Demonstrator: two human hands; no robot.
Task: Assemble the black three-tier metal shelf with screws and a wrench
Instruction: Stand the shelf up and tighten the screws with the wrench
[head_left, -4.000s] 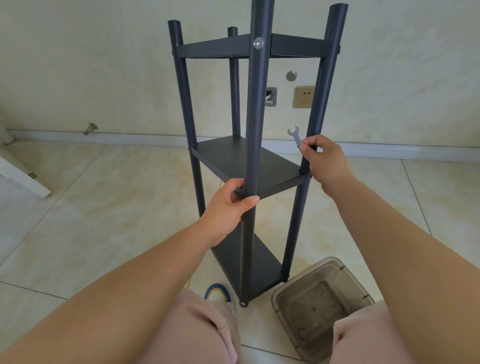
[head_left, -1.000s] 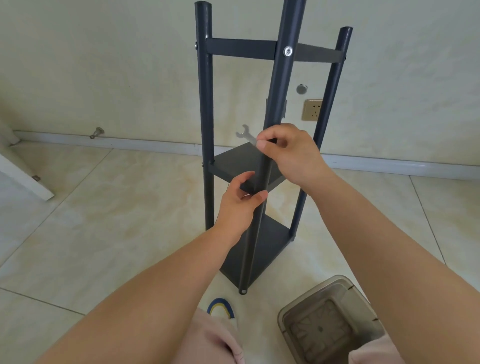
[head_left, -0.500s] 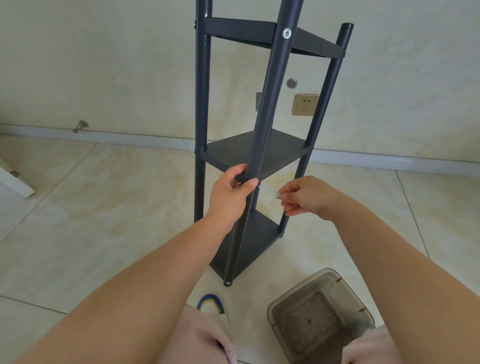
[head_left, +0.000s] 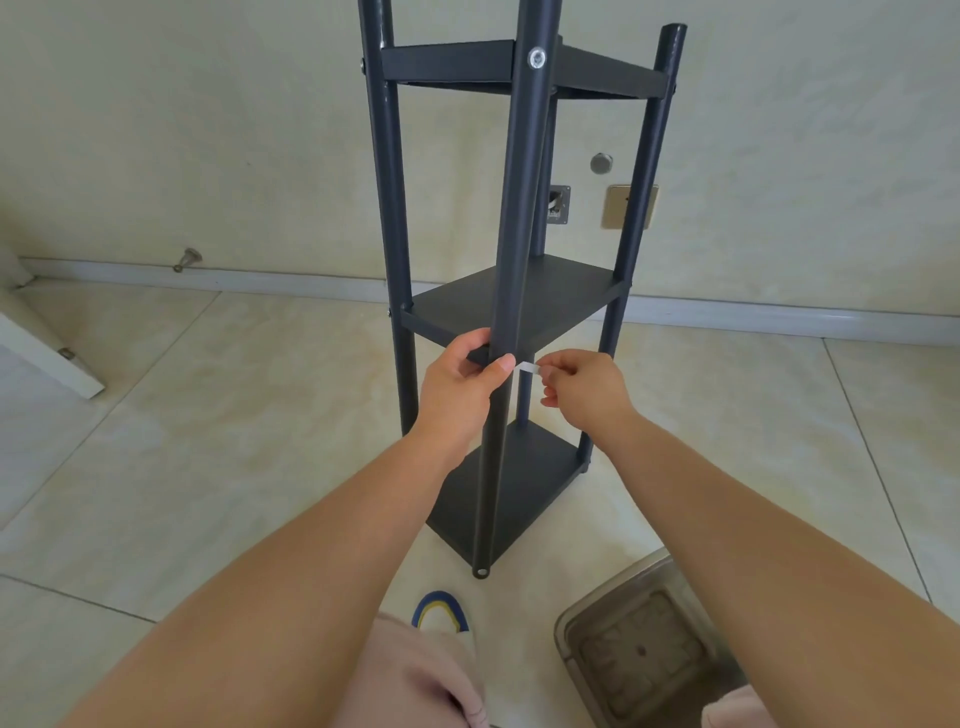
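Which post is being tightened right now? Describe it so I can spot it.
Start at the black shelf standing on the tiled floor. It is the nearest post, gripped by the left hand at the middle tier; alone among the posts, it shows a silver screw head facing the camera.

Clear plastic bin (head_left: 644, 647) near right on tile floor (head_left: 208, 415). Blue-yellow slipper toe (head_left: 440, 610) near centre. Far wall: beige outlet (head_left: 615, 207), doorstop (head_left: 188, 258) (low, by baseboard). White door edge (head_left: 47, 353) far left.

Soft, even daylight filled the room; shadows were faint. Focus was sharp at centre, while the wide lens bowed the baseboard (head_left: 727, 312) and stretched the edges.
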